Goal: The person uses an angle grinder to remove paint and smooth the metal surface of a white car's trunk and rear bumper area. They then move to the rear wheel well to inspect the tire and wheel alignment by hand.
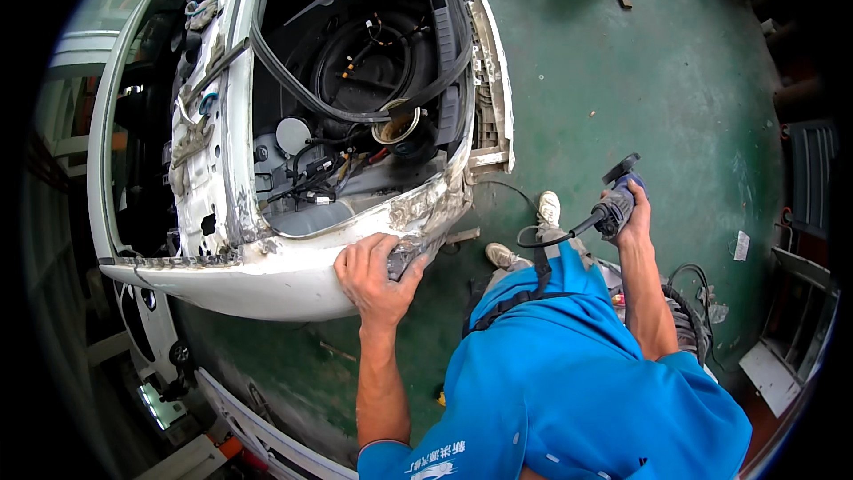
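My left hand (377,272) lies on the white rear side panel (293,283) of a stripped car. Its fingers are apart and hold nothing. Between thumb and fingers shows a grey bare patch (406,260), and scraped, uneven metal (418,216) runs up the corner beyond it. Off to the right, well away from the bodywork, my right hand (634,219) is wrapped round an angle grinder (611,213). The dark disc and guard (621,169) point up and away. From the grinder's rear end a black cord (569,236) loops down toward my legs.
Inside the open trunk are loose wiring (333,173), a round container (397,128) and a black rubber seal (333,112) hanging across the opening. Coiled cables (697,302) lie at my right. A white door panel (267,431) stands behind left. Small scraps (625,1) lie on the green floor.
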{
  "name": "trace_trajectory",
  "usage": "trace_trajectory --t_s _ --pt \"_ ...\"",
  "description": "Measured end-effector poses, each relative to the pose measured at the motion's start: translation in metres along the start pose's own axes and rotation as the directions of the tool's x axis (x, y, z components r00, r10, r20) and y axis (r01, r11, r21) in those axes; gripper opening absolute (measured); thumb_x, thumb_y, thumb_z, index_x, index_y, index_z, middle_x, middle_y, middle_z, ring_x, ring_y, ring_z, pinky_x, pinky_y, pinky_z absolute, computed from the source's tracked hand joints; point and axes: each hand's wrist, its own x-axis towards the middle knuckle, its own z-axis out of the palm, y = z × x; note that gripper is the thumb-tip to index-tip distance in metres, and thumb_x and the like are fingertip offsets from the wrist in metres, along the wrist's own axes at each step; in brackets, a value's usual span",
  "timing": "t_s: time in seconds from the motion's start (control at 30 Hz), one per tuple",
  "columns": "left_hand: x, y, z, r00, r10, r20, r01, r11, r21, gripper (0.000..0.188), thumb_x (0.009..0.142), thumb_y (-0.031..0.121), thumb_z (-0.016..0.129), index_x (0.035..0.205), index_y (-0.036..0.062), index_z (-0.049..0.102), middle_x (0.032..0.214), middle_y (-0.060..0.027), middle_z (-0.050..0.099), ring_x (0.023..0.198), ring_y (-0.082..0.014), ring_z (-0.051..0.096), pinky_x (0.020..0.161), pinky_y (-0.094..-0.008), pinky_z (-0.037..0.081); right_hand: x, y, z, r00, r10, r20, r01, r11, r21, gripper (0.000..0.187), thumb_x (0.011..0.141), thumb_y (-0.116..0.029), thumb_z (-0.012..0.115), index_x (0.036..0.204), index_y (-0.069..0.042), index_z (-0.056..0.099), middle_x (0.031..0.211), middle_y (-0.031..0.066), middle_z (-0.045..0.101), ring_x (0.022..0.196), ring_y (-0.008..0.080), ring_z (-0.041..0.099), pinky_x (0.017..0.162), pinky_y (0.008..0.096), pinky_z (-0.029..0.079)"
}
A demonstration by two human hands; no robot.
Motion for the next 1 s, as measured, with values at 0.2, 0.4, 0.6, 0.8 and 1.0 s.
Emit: trace_trajectory --t_s 0.2,0.4,0.6,0.8,1.0 --pt "-0.004 -0.019 -0.004 0.999 0.010 -0.047 -0.009 1.000 0.022 0.036 0.083 0.032 0.078 0.101 0.0030 0.067 0.103 -0.0124 0.068 0.098 -0.0327 0.062 0.095 -0.0459 0.043 0.008 0.003 0.007 1.000 -0.017 -0.011 0.016 0.997 -0.080 0.055 0.089 -0.039 0.067 0.114 0.007 0.052 0.088 0.0222 0.068 0.072 0.0315 0.069 0.067 0.0432 0.060" --pt "-0.008 -0.039 -0.006 0.975 -0.137 -0.174 0.147 0.988 0.046 0.012 0.094 0.012 0.060 0.089 0.0015 0.065 0.093 -0.0128 0.069 0.091 -0.0333 0.063 0.097 -0.0481 0.043 0.020 0.005 0.015 0.999 0.009 -0.037 -0.013 0.994 -0.112 0.055 0.089 -0.038 0.067 0.113 0.008 0.051 0.087 0.0220 0.068 0.070 0.0311 0.069 0.065 0.0412 0.060" --pt "-0.008 -0.039 -0.003 0.975 -0.169 -0.142 0.179 0.982 0.062 0.012 0.093 0.009 0.058 0.088 0.0012 0.065 0.091 -0.0125 0.069 0.089 -0.0311 0.063 0.098 -0.0493 0.042 0.039 0.010 0.017 0.994 0.064 -0.088 -0.079 0.982 -0.169 0.051 0.090 -0.036 0.066 0.112 0.007 0.051 0.086 0.0221 0.068 0.068 0.0305 0.068 0.063 0.0407 0.060" --pt "-0.008 -0.041 -0.001 0.961 -0.236 -0.141 0.244 0.969 0.036 0.016 0.092 0.015 0.059 0.084 0.0038 0.066 0.090 -0.0102 0.069 0.088 -0.0286 0.066 0.101 -0.0480 0.040 0.055 0.019 0.026 0.985 0.119 -0.123 -0.144 0.965 -0.220 0.050 0.092 -0.036 0.064 0.112 0.008 0.050 0.084 0.0213 0.067 0.066 0.0295 0.068 0.062 0.0403 0.060" --pt "-0.010 -0.041 -0.003 0.953 -0.286 -0.104 0.293 0.955 0.056 0.013 0.091 0.011 0.055 0.087 0.0008 0.064 0.092 -0.0134 0.070 0.092 -0.0292 0.064 0.104 -0.0476 0.038 0.071 0.026 0.039 0.978 0.166 -0.124 -0.195 0.941 -0.278 0.051 0.091 -0.037 0.066 0.112 0.007 0.051 0.084 0.0209 0.067 0.066 0.0291 0.068 0.062 0.0391 0.060"
